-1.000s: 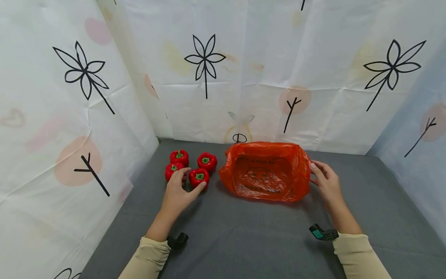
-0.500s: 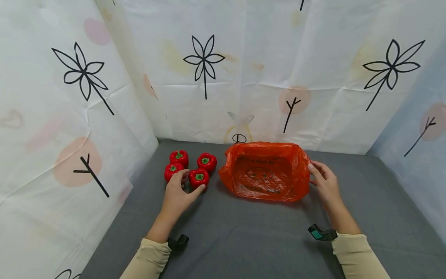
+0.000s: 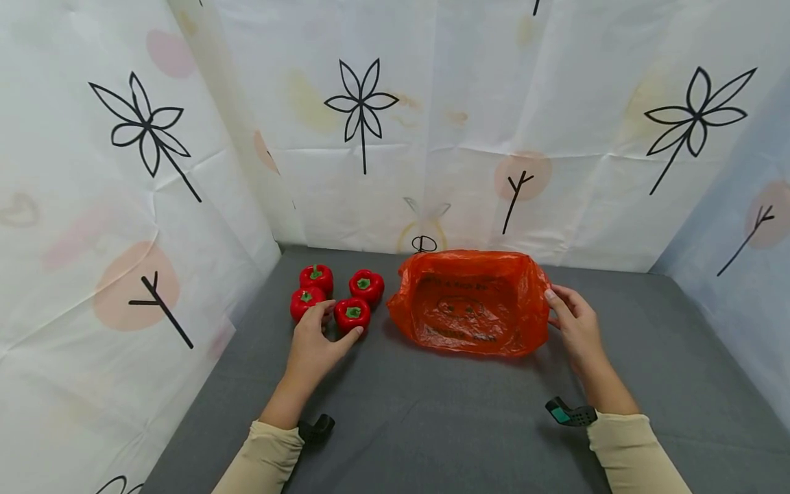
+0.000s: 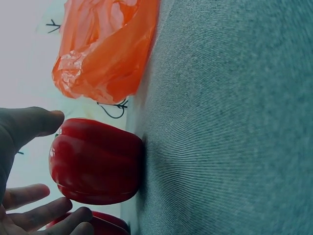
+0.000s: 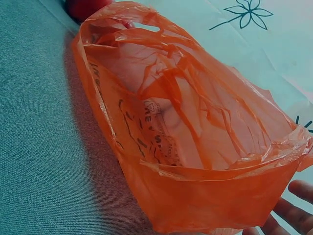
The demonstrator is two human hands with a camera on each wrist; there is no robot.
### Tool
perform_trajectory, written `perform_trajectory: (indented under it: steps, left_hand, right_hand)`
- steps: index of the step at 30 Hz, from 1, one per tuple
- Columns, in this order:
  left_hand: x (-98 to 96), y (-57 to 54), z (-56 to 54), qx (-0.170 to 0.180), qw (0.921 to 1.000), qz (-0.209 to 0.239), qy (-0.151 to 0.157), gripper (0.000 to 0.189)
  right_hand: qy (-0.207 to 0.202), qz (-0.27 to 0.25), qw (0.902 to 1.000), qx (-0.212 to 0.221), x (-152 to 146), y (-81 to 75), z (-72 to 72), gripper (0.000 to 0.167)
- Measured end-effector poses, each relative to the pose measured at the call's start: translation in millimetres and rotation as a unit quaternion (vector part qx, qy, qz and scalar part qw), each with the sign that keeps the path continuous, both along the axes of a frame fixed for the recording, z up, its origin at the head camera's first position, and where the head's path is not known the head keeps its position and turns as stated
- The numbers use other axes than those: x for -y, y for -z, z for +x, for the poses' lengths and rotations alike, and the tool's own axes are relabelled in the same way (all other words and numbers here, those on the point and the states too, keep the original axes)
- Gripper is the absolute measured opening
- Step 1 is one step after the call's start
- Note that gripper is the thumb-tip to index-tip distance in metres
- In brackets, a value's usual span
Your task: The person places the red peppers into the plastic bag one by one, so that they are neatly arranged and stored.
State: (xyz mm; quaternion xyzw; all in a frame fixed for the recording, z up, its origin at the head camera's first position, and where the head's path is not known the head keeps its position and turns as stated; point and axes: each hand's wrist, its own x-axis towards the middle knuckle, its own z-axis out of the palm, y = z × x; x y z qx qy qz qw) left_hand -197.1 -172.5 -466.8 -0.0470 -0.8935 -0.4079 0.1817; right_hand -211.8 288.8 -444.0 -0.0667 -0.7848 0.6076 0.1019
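A red bell pepper (image 3: 352, 317) with a green stem stands on the grey cloth. My left hand (image 3: 311, 353) is spread around it, thumb on the near right side and fingers on the left. In the left wrist view, the thumb tip and fingertips lie right at the edges of that pepper (image 4: 95, 161), with the fingers fairly straight. On the right, an orange plastic bag (image 3: 469, 346) lies with its wide mouth facing me, printed lettering inside. My right hand (image 3: 580, 333) rests at its right end, fingers relaxed beside the plastic (image 5: 210, 196).
More red bell peppers cluster beyond the left hand: one at the back left (image 3: 316, 278), one just in front of it (image 3: 304, 300) and one at the back right (image 3: 367, 285). A white patterned sheet (image 3: 426, 137) hangs behind the grey cloth (image 3: 420, 425).
Both hands have shifted only very slightly. The peppers and the bag lie where they were.
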Motion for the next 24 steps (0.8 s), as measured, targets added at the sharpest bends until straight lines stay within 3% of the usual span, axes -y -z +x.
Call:
perform_trajectory:
  steps: [24]
  left_hand:
    - [1.1,11.9,-3.8,0.032,0.9994,0.01,0.004,0.08]
  right_hand:
    - [-0.006,0.015,0.9998,0.006,3,0.4,1.5,0.059]
